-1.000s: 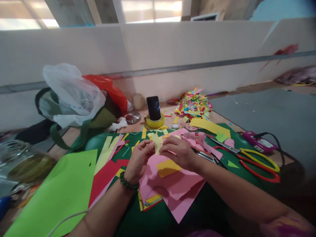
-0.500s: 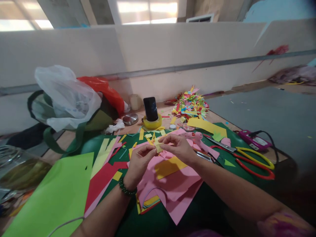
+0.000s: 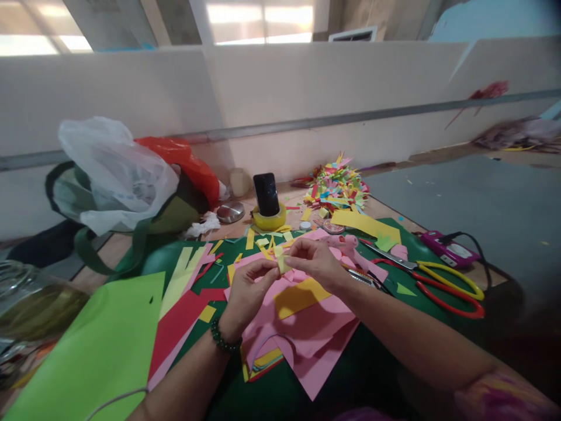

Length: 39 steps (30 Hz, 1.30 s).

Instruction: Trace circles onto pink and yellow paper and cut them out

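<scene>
Head view: both hands meet over the middle of the green mat (image 3: 263,397). Left hand (image 3: 248,289) pinches a small pale yellow paper piece (image 3: 281,263) between thumb and fingertips; dark beaded bracelet (image 3: 224,338) on that wrist. Right hand (image 3: 313,263) pinches the same piece from the other side, fingers curled. Piece is held up between the two hands, above the pink sheets (image 3: 322,351); exact fold too small to tell.

Orange-yellow strip (image 3: 302,297) lies on the pink sheets, just below the right hand. Pink glue gun (image 3: 346,241) and a cutter knife (image 3: 362,278) beside the right hand, partly covered. Farther right: scissors (image 3: 409,264), blades nearly together, one handle yellow, one red. Purple device (image 3: 449,248) with black cable near the mat's right edge.

Left side: large light green sheet (image 3: 96,339), red paper (image 3: 177,330) next to it, pale yellow strips (image 3: 177,278) above the red.

Back of the tabletop (image 3: 291,193): phone (image 3: 266,194) propped upright in a yellow tape roll (image 3: 269,220), round metal lid (image 3: 230,212) to its left, heap of multicolored paper bits (image 3: 337,184) to its right. White plastic bag (image 3: 118,169) and red plastic bag (image 3: 188,161) at back left.
</scene>
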Each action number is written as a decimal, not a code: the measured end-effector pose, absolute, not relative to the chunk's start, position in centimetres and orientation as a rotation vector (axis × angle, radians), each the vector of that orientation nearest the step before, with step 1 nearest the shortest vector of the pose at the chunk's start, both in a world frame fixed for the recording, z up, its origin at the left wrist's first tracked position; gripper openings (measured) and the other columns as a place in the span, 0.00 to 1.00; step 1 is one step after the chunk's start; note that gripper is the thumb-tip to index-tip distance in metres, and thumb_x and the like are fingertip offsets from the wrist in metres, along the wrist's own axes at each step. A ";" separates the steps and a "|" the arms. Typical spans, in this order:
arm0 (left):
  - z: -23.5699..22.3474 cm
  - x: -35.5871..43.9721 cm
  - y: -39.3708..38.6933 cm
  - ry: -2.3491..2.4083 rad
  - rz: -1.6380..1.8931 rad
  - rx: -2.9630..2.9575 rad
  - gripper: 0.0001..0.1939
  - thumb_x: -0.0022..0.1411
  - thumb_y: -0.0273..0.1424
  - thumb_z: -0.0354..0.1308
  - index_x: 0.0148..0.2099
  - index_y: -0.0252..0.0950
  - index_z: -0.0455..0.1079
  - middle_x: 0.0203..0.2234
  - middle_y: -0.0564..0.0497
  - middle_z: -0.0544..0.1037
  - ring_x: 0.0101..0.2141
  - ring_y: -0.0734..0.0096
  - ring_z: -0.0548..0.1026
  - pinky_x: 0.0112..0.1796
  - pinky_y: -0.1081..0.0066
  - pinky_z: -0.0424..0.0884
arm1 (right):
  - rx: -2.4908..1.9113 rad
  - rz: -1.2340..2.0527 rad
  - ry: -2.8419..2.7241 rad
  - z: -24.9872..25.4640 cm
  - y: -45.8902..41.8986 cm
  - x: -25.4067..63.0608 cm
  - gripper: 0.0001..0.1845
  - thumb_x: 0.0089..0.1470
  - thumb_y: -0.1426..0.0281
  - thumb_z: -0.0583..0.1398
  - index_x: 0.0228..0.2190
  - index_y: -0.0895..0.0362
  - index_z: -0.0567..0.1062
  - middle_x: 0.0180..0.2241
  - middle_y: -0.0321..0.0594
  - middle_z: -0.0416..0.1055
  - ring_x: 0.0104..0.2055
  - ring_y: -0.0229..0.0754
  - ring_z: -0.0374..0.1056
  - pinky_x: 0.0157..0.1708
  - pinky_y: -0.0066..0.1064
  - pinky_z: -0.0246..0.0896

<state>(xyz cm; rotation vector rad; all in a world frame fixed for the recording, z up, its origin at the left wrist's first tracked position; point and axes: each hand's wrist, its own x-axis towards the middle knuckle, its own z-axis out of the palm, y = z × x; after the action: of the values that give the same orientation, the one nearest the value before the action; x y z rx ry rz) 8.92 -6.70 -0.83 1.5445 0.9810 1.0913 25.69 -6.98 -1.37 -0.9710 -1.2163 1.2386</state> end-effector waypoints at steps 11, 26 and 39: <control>-0.7 9.0 -7.0 0.996 1.069 1.599 0.07 0.51 0.34 0.63 0.26 0.36 0.76 0.24 0.49 0.80 0.28 0.67 0.76 0.35 0.69 0.73 | -0.965 1.212 -1.221 -1.5 -7.0 25.8 0.12 0.38 0.70 0.67 0.21 0.56 0.67 0.20 0.27 0.65 0.22 0.31 0.61 0.23 0.25 0.56; -0.7 9.1 -7.0 0.948 1.031 1.616 0.08 0.52 0.35 0.63 0.28 0.35 0.77 0.24 0.49 0.80 0.28 0.68 0.76 0.34 0.70 0.73 | -0.956 1.174 -1.312 -1.2 -7.4 25.7 0.15 0.40 0.66 0.68 0.25 0.56 0.67 0.25 0.32 0.68 0.27 0.35 0.66 0.29 0.29 0.62; -0.8 8.9 -7.1 0.971 1.024 1.736 0.08 0.54 0.35 0.61 0.29 0.36 0.77 0.24 0.50 0.80 0.28 0.67 0.76 0.33 0.71 0.72 | -1.015 1.105 -1.369 -1.1 -7.5 25.7 0.15 0.41 0.65 0.67 0.26 0.55 0.66 0.24 0.30 0.66 0.26 0.34 0.64 0.26 0.27 0.60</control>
<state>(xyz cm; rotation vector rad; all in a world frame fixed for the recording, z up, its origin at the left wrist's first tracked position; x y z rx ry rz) 8.94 -7.11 -0.82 1.7360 0.9711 1.0239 25.69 -7.49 -1.05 -1.0145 -1.3687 1.1047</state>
